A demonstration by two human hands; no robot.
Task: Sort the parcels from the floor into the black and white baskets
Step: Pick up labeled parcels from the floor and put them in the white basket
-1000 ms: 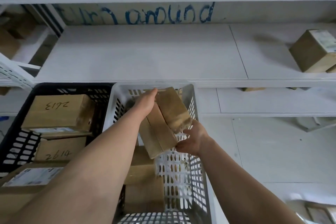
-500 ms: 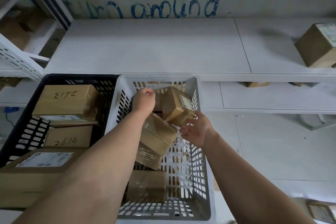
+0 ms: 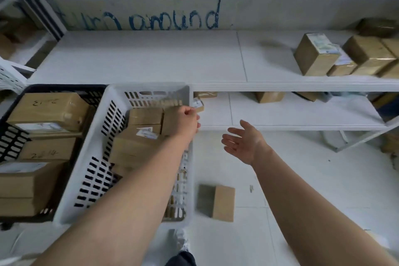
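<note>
The white basket (image 3: 101,134) stands on the floor holding several brown parcels (image 3: 145,116), stacked and tilted. Left of it and touching it, the black basket (image 3: 13,136) holds larger parcels (image 3: 46,108), two with handwritten numbers. My left hand (image 3: 186,122) hovers over the white basket's right rim with its fingers curled shut, nothing visible in it, right beside a parcel. My right hand (image 3: 245,142) is open, palm up and empty, over the floor to the right of the basket. One small brown parcel (image 3: 223,203) lies on the floor by the basket's right wall.
A white shelf (image 3: 151,60) runs behind the baskets, with several brown boxes (image 3: 314,56) at its right end. A lower shelf (image 3: 302,112) carries more boxes at its back. White tiled floor (image 3: 302,190) lies to the right.
Both hands have let go of the two parcels, which now lie in the white basket. My right hand has swung out to the right and opened. The view has shifted right and down.
</note>
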